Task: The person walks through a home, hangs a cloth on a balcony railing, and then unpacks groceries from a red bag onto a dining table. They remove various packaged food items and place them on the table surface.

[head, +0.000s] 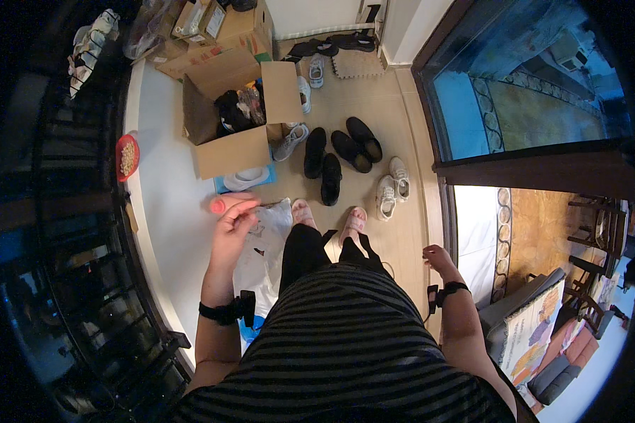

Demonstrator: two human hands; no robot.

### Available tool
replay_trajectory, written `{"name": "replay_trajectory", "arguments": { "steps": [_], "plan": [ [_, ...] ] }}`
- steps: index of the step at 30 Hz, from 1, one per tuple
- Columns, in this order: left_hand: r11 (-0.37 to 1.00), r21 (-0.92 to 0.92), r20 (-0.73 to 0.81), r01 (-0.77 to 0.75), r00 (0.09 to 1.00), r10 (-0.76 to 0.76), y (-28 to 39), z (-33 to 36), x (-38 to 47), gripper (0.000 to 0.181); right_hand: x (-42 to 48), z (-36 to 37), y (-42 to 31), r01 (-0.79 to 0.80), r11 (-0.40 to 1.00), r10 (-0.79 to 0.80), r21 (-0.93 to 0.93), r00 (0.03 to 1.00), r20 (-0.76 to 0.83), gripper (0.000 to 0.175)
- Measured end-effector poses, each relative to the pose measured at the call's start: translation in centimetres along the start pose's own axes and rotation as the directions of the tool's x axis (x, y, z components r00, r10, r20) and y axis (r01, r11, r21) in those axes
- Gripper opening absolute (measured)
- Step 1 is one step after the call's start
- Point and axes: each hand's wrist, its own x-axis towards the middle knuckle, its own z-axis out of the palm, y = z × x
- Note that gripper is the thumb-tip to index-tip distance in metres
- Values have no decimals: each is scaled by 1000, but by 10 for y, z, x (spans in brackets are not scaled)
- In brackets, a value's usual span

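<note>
My left hand [234, 228] is raised at the left with its fingers loosely bent and apart, and nothing shows in its grip. Just beyond it in the view is a pink bottle [227, 201] with a pink cap, partly covered by the fingers. A white plastic bag [267, 232] lies on the floor beside that hand. Over at the right, my right hand [438, 259] hangs near the doorway, its fingers slightly curled around nothing visible. Both wrists wear black straps with small devices.
Ahead stands an open cardboard box [233, 150] holding dark items and plastic packaging. Black shoes [330, 180], black slip-ons [355, 145] and white sneakers [386, 198] lie on the floor. A red bowl [127, 157] sits on the left ledge. A dark door frame [428, 111] borders the right.
</note>
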Motion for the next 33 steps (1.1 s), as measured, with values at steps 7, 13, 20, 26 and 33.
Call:
{"name": "replay_trajectory", "arguments": {
  "steps": [7, 13, 20, 26, 33],
  "plan": [
    [978, 127, 43, 168, 984, -175, -50, 6, 24, 26, 20, -9, -8, -80, 994, 78, -72, 997, -29, 30],
    [964, 181, 121, 195, 968, -219, -60, 0, 97, 27, 45, 19, -72, -14, 973, 3, -232, 999, -47, 31],
    [942, 171, 294, 288, 898, -328, -87, -8, 250, 26, 102, 84, -195, 5, 983, -35, -186, 987, -158, 32],
    [841, 26, 305, 540, 797, -521, -182, 29, 335, 22, 182, 144, -284, 198, 941, -254, -273, 949, -187, 29],
    [802, 190, 428, 567, 687, -587, -347, 135, 364, 28, 332, 178, -271, 52, 902, -130, -430, 980, -154, 36]
  ]
}}
